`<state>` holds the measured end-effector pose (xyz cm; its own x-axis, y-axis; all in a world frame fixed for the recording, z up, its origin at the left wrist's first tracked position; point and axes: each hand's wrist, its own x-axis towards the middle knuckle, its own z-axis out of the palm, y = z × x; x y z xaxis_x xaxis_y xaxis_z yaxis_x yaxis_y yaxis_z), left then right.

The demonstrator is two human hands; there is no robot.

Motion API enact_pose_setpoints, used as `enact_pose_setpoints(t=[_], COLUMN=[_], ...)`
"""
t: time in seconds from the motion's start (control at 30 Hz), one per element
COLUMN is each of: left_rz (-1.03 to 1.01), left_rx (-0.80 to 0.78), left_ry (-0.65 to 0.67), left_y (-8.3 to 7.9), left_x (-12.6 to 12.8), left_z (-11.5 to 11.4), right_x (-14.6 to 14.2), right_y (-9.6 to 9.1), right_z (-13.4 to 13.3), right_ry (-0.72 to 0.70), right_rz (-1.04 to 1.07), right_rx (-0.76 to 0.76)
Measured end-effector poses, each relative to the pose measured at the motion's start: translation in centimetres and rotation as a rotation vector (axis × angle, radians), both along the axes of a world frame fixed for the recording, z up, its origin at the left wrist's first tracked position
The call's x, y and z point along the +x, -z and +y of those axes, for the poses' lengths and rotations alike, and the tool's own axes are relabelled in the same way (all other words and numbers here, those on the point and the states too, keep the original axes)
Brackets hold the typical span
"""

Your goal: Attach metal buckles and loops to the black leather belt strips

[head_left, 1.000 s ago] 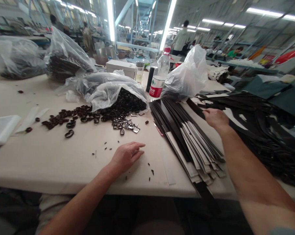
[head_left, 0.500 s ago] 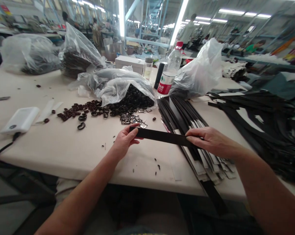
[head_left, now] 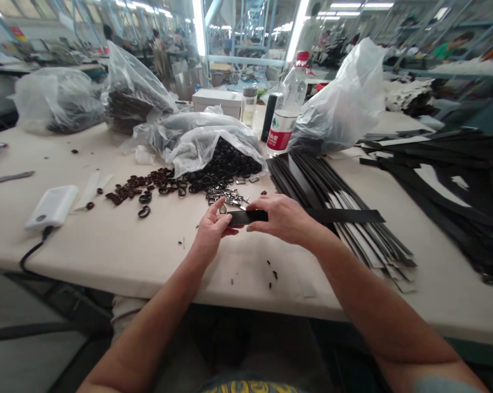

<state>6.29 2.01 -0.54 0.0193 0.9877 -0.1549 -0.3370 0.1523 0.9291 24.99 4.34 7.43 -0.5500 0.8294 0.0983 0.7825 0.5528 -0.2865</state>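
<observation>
A flat black strap [head_left: 344, 216] runs sideways across the middle, its right end lying over a pile of similar black straps [head_left: 299, 183]. My left hand [head_left: 214, 226] pinches its left end between thumb and fingers. Close by, my right hand [head_left: 281, 218] grips the same strap from above, thumb below and fingers on top. A small loop-shaped piece [head_left: 223, 208] shows by the left fingertips; whether it is held is unclear. Just behind the hands lie shiny metal buckles [head_left: 230, 196]. Dark brown loops [head_left: 136, 185] and black loops [head_left: 234, 161] are heaped beyond, the black ones spilling from a plastic bag [head_left: 205, 144].
A white power bank [head_left: 52, 206] with a black cable sits at left. A plastic bottle [head_left: 285, 103], a glass jar [head_left: 248, 106] and a white box [head_left: 217, 102] stand at the back. More black straps [head_left: 446, 174] cover the right side. Small scraps [head_left: 274, 274] dot the front.
My right hand has slid left along the strap, close to my left hand. The strap's right end now extends past it over the pile. The view has shifted slightly.
</observation>
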Motion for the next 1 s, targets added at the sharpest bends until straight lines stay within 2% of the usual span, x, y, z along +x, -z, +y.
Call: enact_pose_setpoints(t=[0.13, 0.3, 0.53, 0.67, 0.77, 0.83, 0.93, 1.0], left_rz=[-0.004, 0.007, -0.084, -0.078, 0.124, 0.335, 0.643, 0.78], left_rx=[0.02, 0.062, 0.058, 0.036, 0.113, 0.249, 0.47, 0.559], left_ry=[-0.059, -0.137, -0.255, -0.217, -0.148, -0.133, -0.184, -0.225], left_y=[0.0, 0.3, 0.5, 0.7, 0.8, 0.7, 0.3, -0.1], left_x=[-0.3, -0.4, -0.8, -0.8, -0.9, -0.9, -0.9, -0.8], left_z=[0.2, 0.5, 0.6, 0.7, 0.6, 0.4, 0.1, 0.1], right_x=[-1.1, -0.8, -2.2, -2.3, -2.3, -2.5, -2.6, -2.7], right_y=[1.8, 2.6, 3.8, 5.0, 5.5, 5.7, 5.8, 5.9], right_z=[1.1, 2.6, 3.7, 3.2, 2.7, 2.4, 2.0, 1.8], right_ry=[0.003, -0.011, -0.102, -0.057, -0.007, -0.003, -0.043, -0.062], right_rz=[0.099, 0.269, 0.261, 0.218, 0.144, 0.097, 0.063, 0.052], right_rx=[-0.064, -0.073, 0.038, 0.083, 0.128, 0.148, 0.197, 0.235])
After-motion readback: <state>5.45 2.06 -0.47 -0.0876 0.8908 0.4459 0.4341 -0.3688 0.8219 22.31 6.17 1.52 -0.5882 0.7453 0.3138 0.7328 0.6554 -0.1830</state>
